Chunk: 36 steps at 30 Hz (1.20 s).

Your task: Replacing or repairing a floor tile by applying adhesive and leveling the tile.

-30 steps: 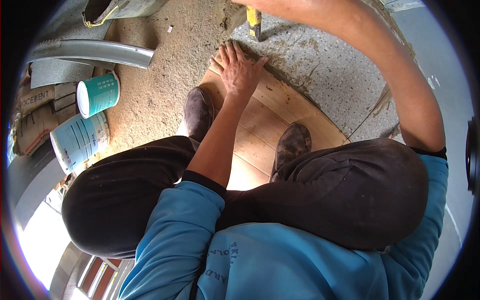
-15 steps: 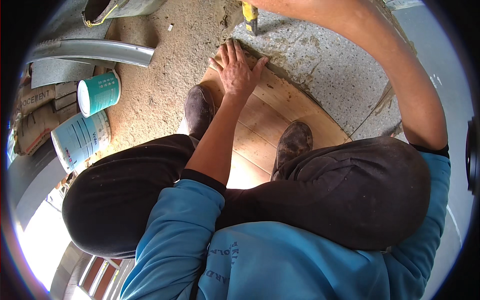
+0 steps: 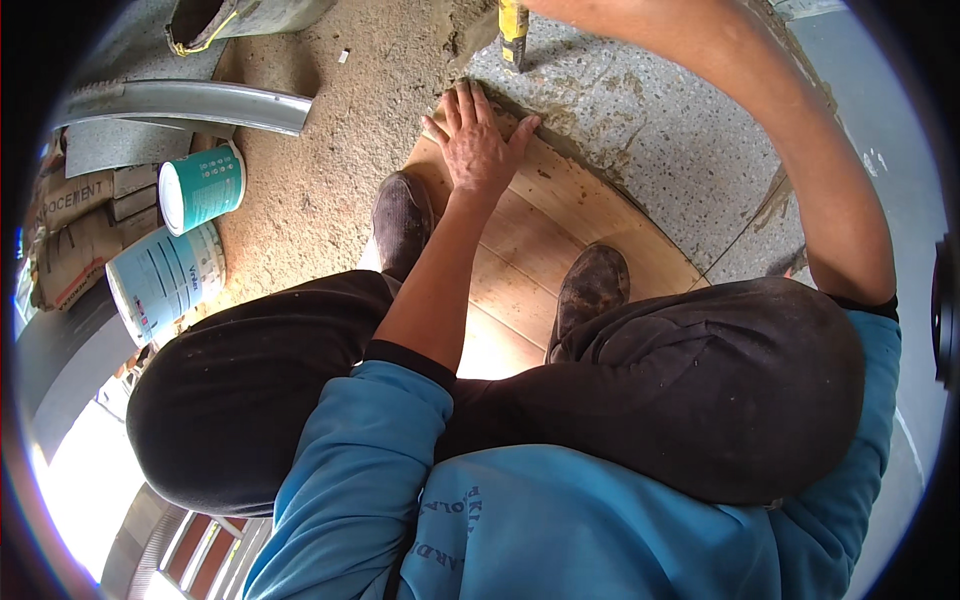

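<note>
My left hand (image 3: 475,145) lies flat with fingers spread on the far corner of a wood-grained panel (image 3: 535,220). Its fingertips reach the panel's far edge, beside a speckled grey slab (image 3: 650,140). From the right, my right forearm reaches across above that slab, and my right hand is beyond the upper edge of the picture. Just below that forearm's far end, a yellow-and-black tool handle (image 3: 513,38) points down toward the slab. The rest of the tool is cut off, so its kind and whether my right hand grips it do not show.
My boots stand at the panel, the right boot (image 3: 592,285) on it. To the left are a green-and-white bucket (image 3: 205,187), a larger white-and-blue bucket (image 3: 165,280), stacked sacks (image 3: 75,240) and a curved metal strip (image 3: 200,103). Rough sandy ground (image 3: 330,150) borders the panel.
The yellow-and-black tool has shifted slightly to the right. My left hand stays pressed on the same corner of the panel.
</note>
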Available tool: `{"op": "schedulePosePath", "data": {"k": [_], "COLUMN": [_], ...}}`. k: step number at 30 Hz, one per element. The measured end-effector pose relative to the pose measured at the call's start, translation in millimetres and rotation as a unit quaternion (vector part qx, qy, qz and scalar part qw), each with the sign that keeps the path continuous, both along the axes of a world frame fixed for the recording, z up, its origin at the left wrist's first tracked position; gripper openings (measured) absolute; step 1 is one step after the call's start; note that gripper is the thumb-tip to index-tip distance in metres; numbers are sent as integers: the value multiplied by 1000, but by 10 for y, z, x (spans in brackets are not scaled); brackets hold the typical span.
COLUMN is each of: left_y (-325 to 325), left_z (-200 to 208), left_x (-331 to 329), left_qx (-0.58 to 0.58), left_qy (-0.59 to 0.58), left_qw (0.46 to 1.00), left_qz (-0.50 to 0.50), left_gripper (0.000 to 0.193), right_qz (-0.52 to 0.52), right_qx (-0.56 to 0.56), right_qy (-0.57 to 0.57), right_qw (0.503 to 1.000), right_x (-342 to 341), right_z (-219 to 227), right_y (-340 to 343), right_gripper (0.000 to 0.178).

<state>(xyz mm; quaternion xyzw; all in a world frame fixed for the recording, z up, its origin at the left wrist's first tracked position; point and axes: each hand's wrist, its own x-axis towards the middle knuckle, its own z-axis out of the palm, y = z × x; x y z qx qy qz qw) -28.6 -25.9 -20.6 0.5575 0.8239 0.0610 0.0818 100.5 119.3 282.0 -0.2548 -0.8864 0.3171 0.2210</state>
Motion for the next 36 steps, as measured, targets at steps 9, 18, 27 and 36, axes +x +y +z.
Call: {"op": "schedulePosePath", "data": {"k": [9, 18, 27, 36], "left_y": [20, 3, 48, 1], "left_z": [-22, -13, -10, -43], "left_x": [-11, -3, 102, 134], "left_qx": [9, 29, 48, 69], "left_qy": [10, -13, -28, -48], "left_qw": [1000, 999, 998, 996], "left_qz": [-4, 2, 1, 3], "left_gripper": [116, 116, 110, 107], "right_qz": [56, 10, 39, 2], "right_qx": [62, -56, 29, 30], "right_qy": [9, -80, -4, -20], "right_qw": [996, 995, 999, 999], "right_x": [3, 47, 73, 104], "right_z": [-183, -8, -148, -170], "right_y": [219, 158, 109, 205], "right_gripper": [16, 18, 18, 18]}}
